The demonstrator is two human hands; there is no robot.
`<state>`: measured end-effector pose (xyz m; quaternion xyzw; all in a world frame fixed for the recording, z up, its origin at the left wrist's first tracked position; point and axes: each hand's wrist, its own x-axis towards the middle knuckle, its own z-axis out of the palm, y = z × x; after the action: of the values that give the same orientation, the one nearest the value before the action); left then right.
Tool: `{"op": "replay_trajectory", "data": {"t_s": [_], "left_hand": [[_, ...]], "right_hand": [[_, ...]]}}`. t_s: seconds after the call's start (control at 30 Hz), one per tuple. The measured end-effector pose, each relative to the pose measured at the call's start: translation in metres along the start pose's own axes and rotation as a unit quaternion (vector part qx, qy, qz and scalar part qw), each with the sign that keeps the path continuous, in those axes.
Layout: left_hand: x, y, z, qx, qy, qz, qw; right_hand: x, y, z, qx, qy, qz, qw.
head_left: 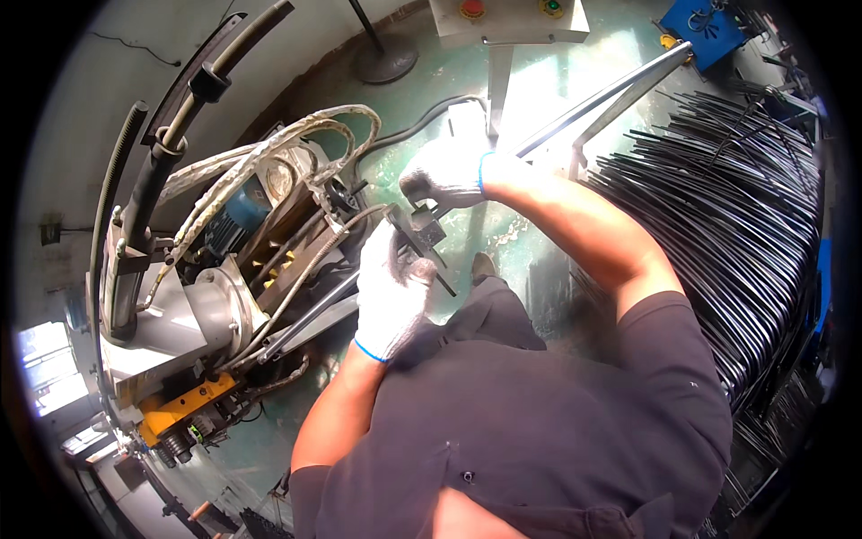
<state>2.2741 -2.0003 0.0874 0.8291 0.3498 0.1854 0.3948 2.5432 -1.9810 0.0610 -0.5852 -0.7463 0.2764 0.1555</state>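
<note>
Both my hands wear white knit gloves with blue cuffs. My left hand [391, 292] is closed beside a dark metal fixture [428, 235], its thumb pointing up along the fixture's left side. What its curled fingers grip is hidden. My right hand [449, 175], just beyond and to the right, has its fingers bent down over the fixture's far end. Whatever lies in that hand cannot be made out against the glare. A thin dark rod or plate edge [444, 283] sticks out below the fixture, next to my left hand.
At left stands a machine with a grey cylindrical housing [215, 310], wrapped hoses [260, 148] and a blue motor [238, 220]. A big bundle of thin dark metal rods [718, 234] fills the right. A long metal bar [602, 99] slants away beyond my right arm, near a button box [512, 22].
</note>
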Motion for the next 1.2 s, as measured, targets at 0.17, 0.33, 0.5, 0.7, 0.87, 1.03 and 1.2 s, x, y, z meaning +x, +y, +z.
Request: {"op": "replay_trajectory", "data": {"t_s": [0.17, 0.33, 0.5, 0.7, 0.87, 1.03, 1.2], "left_hand": [[0.006, -0.001, -0.001, -0.127, -0.043, -0.067, 0.989], [0.009, -0.011, -0.001, -0.106, -0.027, -0.037, 0.993], [0.007, -0.029, 0.007, -0.102, 0.002, 0.031, 0.994], [0.011, -0.038, 0.008, -0.11, 0.003, 0.043, 0.993], [0.011, -0.049, 0.013, -0.056, 0.019, 0.094, 0.994], [0.007, -0.048, 0.014, -0.051, 0.034, 0.102, 0.993], [0.014, -0.037, 0.007, -0.09, 0.003, 0.049, 0.995]], "right_hand": [[-0.01, 0.0, 0.002, -0.027, 0.017, -0.001, 0.999], [-0.02, 0.007, -0.014, -0.056, -0.012, 0.088, 0.994], [-0.019, -0.009, -0.017, -0.053, -0.011, 0.15, 0.987], [-0.012, -0.018, -0.022, -0.086, -0.043, 0.156, 0.983], [-0.018, -0.044, -0.026, -0.131, -0.032, 0.179, 0.975], [-0.032, -0.081, -0.031, -0.168, 0.007, 0.198, 0.966], [-0.033, -0.056, -0.028, -0.167, 0.005, 0.159, 0.973]]}}
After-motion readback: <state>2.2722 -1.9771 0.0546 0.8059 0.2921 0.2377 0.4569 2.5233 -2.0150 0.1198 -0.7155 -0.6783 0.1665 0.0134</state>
